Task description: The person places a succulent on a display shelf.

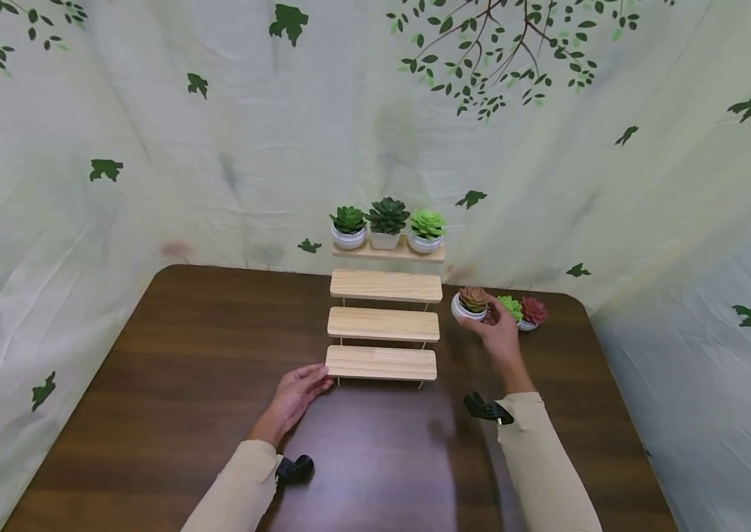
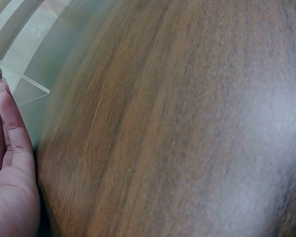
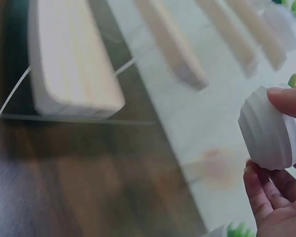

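Note:
My right hand [image 1: 500, 338] grips a small potted succulent [image 1: 472, 301] with reddish-brown leaves, to the right of a wooden stepped shelf. In the right wrist view, thumb and fingers hold its ribbed white pot [image 3: 269, 131] off the table. At the shelf's lowest step [image 1: 382, 363], my left hand [image 1: 295, 397] touches the left end with nearly straight fingers. The left wrist view shows that hand [image 2: 12, 168] beside a clear support. Three green potted succulents, the middle one [image 1: 387, 219] tallest, stand on the top step [image 1: 388, 251].
Behind my right hand are a light green succulent [image 1: 511, 307] and a red succulent [image 1: 533, 311], partly hidden. The two middle steps [image 1: 385, 286] carry no plants. A dark brown table [image 1: 215, 332] lies beneath, with a leaf-printed cloth [image 1: 229, 133] hanging behind it.

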{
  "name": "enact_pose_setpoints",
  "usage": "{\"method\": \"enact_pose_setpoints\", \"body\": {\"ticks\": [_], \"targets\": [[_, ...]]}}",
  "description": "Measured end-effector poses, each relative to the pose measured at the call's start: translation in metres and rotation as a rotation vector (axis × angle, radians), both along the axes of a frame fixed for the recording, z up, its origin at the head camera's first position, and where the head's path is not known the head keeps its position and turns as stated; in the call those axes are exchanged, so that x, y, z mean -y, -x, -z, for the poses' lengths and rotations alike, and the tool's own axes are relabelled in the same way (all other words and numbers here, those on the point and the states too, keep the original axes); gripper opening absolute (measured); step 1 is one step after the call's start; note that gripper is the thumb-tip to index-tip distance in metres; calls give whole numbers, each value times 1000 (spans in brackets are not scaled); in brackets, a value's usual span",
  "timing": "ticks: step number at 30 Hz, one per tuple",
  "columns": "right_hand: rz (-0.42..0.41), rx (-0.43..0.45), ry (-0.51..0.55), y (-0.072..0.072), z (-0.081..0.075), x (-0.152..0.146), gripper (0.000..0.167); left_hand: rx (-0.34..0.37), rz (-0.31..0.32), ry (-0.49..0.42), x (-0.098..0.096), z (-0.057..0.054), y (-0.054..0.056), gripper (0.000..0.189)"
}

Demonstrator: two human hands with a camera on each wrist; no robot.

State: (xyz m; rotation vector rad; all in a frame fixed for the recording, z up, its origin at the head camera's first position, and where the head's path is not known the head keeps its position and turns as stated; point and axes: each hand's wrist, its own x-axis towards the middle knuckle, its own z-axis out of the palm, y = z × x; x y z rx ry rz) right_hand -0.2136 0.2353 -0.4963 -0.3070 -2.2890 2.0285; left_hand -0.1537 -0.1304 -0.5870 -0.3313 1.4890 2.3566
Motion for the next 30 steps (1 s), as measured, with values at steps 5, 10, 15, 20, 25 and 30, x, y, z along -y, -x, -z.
{"method": "enact_pose_setpoints", "body": {"ticks": [5, 10, 15, 20, 25, 30], "targets": [[-32, -42, 39, 2, -20, 10, 62, -14, -3, -13, 1, -1, 2, 13], [-75, -64, 39, 5, -30, 21, 64, -2, 3, -24, 1, 0, 2, 14], [-116, -129, 53, 10, -35, 38, 65, 7, -7, -37, 1, 1, 1, 17], [-155, -176, 80, 17, -38, 57, 63, 2, -10, -32, 1, 2, 0, 17], [-179, -210, 103, 22, -43, 74, 61, -8, -3, -24, 0, 2, 1, 14], [-214, -223, 95, 27, -47, 91, 62, -5, -7, -41, -1, 0, 0, 20]]}}
